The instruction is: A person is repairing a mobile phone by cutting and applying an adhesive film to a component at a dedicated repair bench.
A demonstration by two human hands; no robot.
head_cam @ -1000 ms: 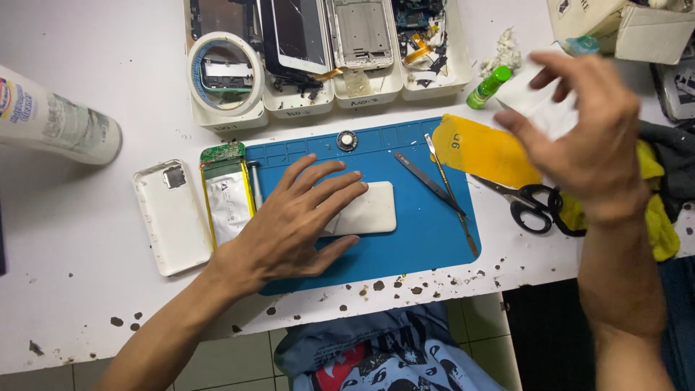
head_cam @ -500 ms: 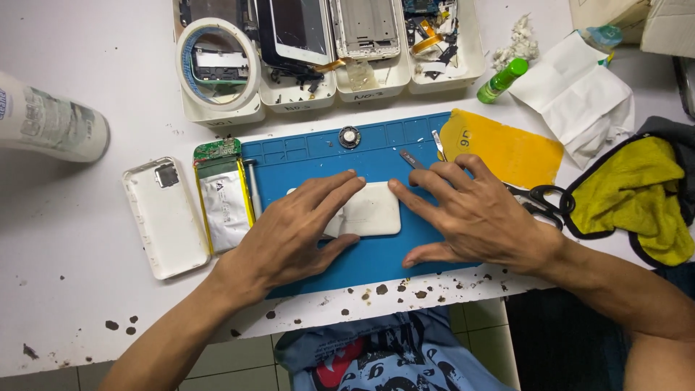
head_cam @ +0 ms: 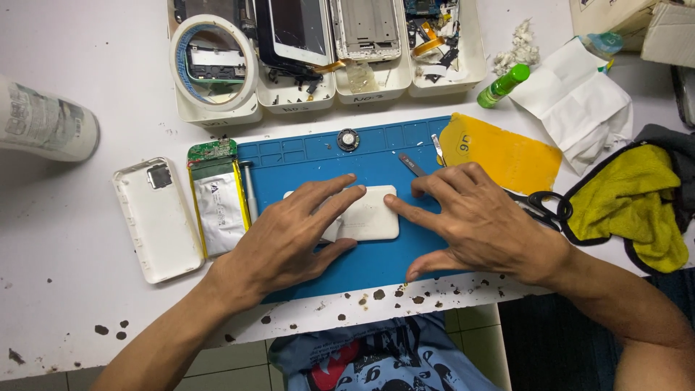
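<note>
Centre of frame: small white rounded panel (head_cam: 365, 215) flat on a blue work mat (head_cam: 304, 156). Left hand (head_cam: 289, 242) spread wide over its left part, fingers (head_cam: 334, 195) pressing down, gripping nothing. Right hand (head_cam: 474, 224) also flat and splayed, index fingertip touching the panel's right edge, palm on the mat. Partly under the right fingers, tweezers (head_cam: 411, 165). Left of the mat: a silver battery pack (head_cam: 219, 206) topped by a green circuit board, then a white back cover (head_cam: 156, 217). Upper frame: 4 white trays (head_cam: 470, 61) of phone parts, a tape roll (head_cam: 212, 61) on the leftmost. Right side: yellow sheet (head_cam: 507, 156), black scissors (head_cam: 543, 206), yellow cloth (head_cam: 637, 195).
</note>
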